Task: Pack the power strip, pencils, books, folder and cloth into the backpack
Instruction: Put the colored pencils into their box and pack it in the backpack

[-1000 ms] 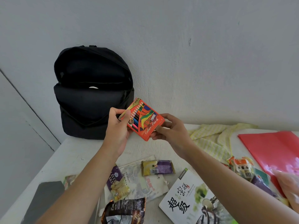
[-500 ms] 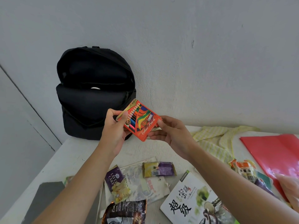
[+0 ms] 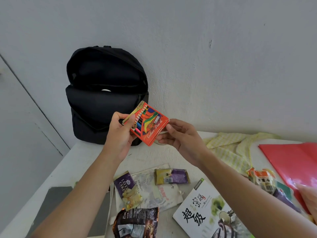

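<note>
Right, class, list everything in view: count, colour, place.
backpack: one, black, open, against the wall at the table's back left
pencil box: one, orange, held in both hands before the backpack
cloth: one, yellow checked, back right
folder: one, red, right edge
books: two, white, front centre and front right
snack packets: at least four, purple, dark, orange, front
flat board: one, grey, front left
table: one, white
left hand: grips the box's left end
right hand: pinches its right end

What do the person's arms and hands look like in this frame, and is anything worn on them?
Both are bare. The left hand and right hand carry no gloves, and no rings show. The left forearm and right forearm show no sleeves, watch or bracelet up to the frame's edge.
</note>
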The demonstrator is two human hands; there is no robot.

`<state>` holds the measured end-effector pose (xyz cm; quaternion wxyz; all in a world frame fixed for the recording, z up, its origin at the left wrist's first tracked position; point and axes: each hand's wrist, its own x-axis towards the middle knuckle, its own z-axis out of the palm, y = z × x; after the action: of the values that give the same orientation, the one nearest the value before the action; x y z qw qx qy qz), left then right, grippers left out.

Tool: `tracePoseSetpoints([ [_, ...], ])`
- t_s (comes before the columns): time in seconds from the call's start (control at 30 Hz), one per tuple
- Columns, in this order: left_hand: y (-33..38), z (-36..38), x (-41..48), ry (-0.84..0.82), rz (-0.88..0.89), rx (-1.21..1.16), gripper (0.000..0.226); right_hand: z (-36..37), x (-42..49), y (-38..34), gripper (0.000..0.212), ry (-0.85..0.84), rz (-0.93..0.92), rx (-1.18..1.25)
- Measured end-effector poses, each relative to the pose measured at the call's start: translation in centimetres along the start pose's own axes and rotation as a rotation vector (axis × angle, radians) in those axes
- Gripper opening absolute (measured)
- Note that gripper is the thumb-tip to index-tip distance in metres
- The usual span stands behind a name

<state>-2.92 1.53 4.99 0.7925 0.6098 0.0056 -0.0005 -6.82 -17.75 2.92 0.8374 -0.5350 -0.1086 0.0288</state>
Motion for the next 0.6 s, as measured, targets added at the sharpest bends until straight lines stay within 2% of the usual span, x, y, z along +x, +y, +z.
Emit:
tracePoseSetpoints([
  [0.3,1.1,-1.2,-0.2,0.026,0.14,0.118,0.015,1.0,0.9,-0.3,0.028,0.057,0.002,-0.245],
  [0.6,2.5,-2.8,1.2,0.012,0.183,0.106,0.024,3.1,2.6,-0.7,0.022,0.049,-0.034,-0.316],
])
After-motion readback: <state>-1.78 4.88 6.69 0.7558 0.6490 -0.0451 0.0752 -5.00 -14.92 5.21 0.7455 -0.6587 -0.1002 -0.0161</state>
